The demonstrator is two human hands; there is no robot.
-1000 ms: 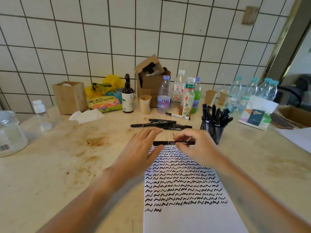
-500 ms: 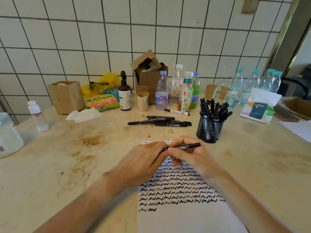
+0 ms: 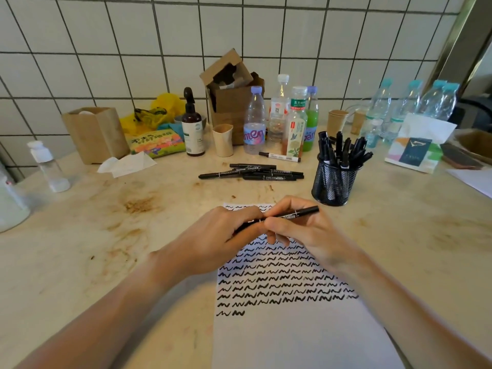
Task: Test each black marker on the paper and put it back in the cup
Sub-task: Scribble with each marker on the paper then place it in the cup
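We hold one black marker (image 3: 290,216) in both hands, just above the top of the paper (image 3: 292,336). Our right hand (image 3: 306,230) is closed on the middle of it, with the far end sticking out toward the cup. Our left hand (image 3: 221,235) is closed over the near end, so we cannot see if the cap is on or off there.

We think the marker is light and stiff, with a smooth plastic body that could slip a bit. The middle is a good place to hold it for writing. The cap end likely needs a firm pinch and a straight pull. The tip may be wet with ink, so we should keep it off our skin.

The paper lies flat on the counter (image 3: 111,262) and has many rows of black squiggles. The last row is short, so there is room for more.

The black mesh cup (image 3: 332,185) stands just past our right hand. It is packed with black markers standing up. It looks light, so a hard push could tip it.

A few more black markers (image 3: 253,173) lie loose on the counter behind the paper. One white marker (image 3: 279,156) lies near the bottles (image 3: 279,115). An open cardboard box (image 3: 231,99) stands at the wall with something dark inside that we cannot make out.
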